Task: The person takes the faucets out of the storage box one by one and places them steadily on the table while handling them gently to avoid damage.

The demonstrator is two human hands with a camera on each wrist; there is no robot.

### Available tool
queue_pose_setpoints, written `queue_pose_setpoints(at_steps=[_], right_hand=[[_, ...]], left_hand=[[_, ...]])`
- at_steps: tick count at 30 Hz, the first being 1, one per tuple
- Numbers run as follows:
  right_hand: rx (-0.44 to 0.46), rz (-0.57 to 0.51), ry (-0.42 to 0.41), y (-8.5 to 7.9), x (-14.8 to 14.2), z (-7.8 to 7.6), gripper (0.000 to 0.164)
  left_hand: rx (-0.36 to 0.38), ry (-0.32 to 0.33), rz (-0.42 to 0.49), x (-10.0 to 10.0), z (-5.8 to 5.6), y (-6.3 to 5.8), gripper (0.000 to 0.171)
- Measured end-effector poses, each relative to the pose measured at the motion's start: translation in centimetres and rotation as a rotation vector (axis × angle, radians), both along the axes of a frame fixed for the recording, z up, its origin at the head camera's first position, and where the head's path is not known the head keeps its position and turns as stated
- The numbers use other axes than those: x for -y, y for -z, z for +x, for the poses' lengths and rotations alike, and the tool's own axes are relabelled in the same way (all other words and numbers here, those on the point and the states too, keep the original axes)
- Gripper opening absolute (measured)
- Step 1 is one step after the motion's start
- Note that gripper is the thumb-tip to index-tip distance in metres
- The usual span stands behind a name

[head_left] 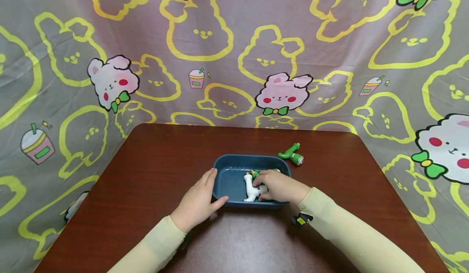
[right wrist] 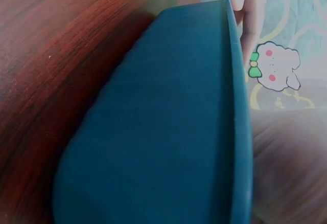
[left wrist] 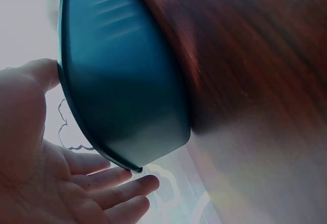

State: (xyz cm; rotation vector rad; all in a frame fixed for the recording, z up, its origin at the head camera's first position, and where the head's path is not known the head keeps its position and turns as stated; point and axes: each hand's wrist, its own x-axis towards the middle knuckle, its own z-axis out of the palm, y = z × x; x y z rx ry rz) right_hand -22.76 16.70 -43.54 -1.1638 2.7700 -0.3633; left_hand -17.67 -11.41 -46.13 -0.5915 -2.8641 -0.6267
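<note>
A blue rectangular basin (head_left: 229,183) sits on the table in the head view. Inside its right part is a white faucet (head_left: 250,188) with a grey handle. My right hand (head_left: 280,186) reaches over the basin's right side and holds that faucet by the handle end, fingers curled. Behind it lies a green faucet (head_left: 255,173), partly covered by the same hand. My left hand (head_left: 196,201) rests against the basin's left end with fingers extended. In the left wrist view, its thumb and fingertips touch the rim of the basin (left wrist: 122,55).
Another green faucet (head_left: 290,154) lies on the brown table (head_left: 161,163) just beyond the basin's back right corner. A patterned curtain (head_left: 220,32) hangs behind the table and along both sides. The basin's outer wall (right wrist: 153,116) fills much of the right wrist view.
</note>
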Motion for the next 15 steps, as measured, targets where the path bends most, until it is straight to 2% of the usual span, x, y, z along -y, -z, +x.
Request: queue_pose_setpoints(at_steps=[15], right_hand=[[0.016, 0.015, 0.002, 0.41, -0.02, -0.25, 0.034]], left_hand=[[0.015, -0.004, 0.002, -0.09, 0.02, -0.09, 0.094]])
